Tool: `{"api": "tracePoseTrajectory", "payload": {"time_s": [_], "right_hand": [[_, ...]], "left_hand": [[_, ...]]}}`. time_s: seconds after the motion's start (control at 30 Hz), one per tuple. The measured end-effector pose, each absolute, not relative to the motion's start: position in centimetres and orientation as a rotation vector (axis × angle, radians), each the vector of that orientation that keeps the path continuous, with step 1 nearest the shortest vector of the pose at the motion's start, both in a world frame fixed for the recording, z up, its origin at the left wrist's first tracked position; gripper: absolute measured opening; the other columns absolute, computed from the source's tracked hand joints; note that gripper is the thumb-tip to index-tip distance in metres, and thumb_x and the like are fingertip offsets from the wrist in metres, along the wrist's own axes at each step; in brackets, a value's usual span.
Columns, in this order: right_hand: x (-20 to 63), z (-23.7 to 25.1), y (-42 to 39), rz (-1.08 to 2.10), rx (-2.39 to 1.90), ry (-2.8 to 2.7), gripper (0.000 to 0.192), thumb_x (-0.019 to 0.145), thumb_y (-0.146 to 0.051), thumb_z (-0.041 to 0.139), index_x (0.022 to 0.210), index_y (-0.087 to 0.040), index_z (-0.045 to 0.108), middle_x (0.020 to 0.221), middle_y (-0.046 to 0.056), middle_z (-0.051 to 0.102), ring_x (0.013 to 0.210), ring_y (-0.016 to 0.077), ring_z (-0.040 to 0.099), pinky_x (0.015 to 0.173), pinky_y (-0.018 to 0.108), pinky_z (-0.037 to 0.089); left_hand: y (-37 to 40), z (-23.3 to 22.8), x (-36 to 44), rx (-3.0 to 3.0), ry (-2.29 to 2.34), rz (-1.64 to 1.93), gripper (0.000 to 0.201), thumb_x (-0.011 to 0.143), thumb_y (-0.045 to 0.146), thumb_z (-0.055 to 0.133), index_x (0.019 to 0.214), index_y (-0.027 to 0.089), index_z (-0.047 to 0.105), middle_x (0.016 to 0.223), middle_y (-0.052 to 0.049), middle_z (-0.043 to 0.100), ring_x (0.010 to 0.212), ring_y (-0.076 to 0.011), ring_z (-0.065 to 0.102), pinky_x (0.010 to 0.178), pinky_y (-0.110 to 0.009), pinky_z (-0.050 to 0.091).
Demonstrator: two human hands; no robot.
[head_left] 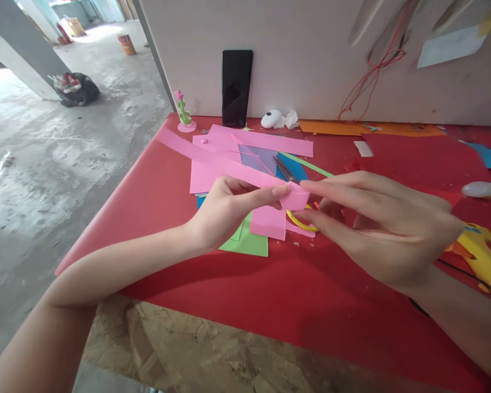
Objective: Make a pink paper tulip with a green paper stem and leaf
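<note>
Between my two hands is a long pink paper strip (229,166), its near end folded into a small flat-sided shape. My left hand (232,210) pinches the strip beside the fold, thumb on top. The fingertips of my right hand (376,218) grip the folded end from the right. The strip's tail stretches away to the upper left. Below lie pink paper sheets (202,172), a green sheet (253,243), and scissors (284,168) with yellow handles, partly hidden by my hands.
A black phone (237,87) leans on the wall, near a small paper flower (183,112) and a white egg-shaped object (272,118). A yellow glue gun (483,256) lies at the right. The red table (245,295) has its left edge beside the concrete floor.
</note>
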State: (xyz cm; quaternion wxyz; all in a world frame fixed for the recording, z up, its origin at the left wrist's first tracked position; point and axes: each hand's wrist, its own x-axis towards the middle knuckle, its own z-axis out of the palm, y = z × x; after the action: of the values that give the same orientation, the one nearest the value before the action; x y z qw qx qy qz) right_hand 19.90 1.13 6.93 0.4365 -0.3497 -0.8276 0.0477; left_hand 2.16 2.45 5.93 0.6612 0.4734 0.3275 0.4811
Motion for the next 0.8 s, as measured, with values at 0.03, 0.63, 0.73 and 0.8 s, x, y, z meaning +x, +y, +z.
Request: {"api": "tracePoseTrajectory", "payload": {"time_s": [0.03, 0.63, 0.73, 0.8], "right_hand": [[20.01, 6.94, 1.15, 0.096, -0.859, -2.067, 0.026, 0.079, -0.017, 0.067, 0.099, -0.033, 0.065, 0.086, 0.000, 0.067, 0.058, 0.0112, 0.055, 0.051, 0.029, 0.045], [20.04, 7.26, 1.50, 0.401, -0.794, -1.943, 0.017, 0.072, -0.015, 0.074, 0.077, -0.028, 0.065, 0.079, -0.001, 0.066, 0.065, 0.0121, 0.060, 0.048, 0.026, 0.051], [20.11, 6.99, 1.52, 0.571, -0.765, -1.905, 0.021, 0.072, -0.012, 0.072, 0.084, -0.028, 0.065, 0.085, -0.003, 0.065, 0.071, 0.0092, 0.061, 0.050, 0.021, 0.053], [20.10, 6.88, 1.55, 0.686, -0.795, -1.895, 0.023, 0.075, -0.012, 0.069, 0.090, -0.028, 0.064, 0.089, -0.003, 0.063, 0.072, 0.0080, 0.060, 0.051, 0.019, 0.053]], "left_hand": [[2.48, 5.94, 2.16, 1.074, 0.716, 1.082, 0.013, 0.072, 0.024, 0.071, 0.061, 0.017, 0.070, 0.064, 0.001, 0.068, 0.072, -0.0132, 0.064, 0.084, -0.032, 0.051], [2.49, 6.16, 1.79, 1.166, 0.625, 0.999, 0.010, 0.079, 0.018, 0.066, 0.073, 0.020, 0.074, 0.077, 0.001, 0.074, 0.080, -0.0121, 0.069, 0.079, -0.024, 0.054], [2.46, 6.07, 1.75, 1.177, 0.652, 1.032, 0.007, 0.079, 0.020, 0.067, 0.076, 0.021, 0.074, 0.078, 0.002, 0.074, 0.082, -0.0127, 0.069, 0.079, -0.024, 0.054], [2.46, 5.93, 1.75, 1.188, 0.653, 1.062, 0.006, 0.078, 0.021, 0.068, 0.077, 0.022, 0.074, 0.077, 0.002, 0.074, 0.083, -0.0131, 0.069, 0.079, -0.024, 0.054]]}}
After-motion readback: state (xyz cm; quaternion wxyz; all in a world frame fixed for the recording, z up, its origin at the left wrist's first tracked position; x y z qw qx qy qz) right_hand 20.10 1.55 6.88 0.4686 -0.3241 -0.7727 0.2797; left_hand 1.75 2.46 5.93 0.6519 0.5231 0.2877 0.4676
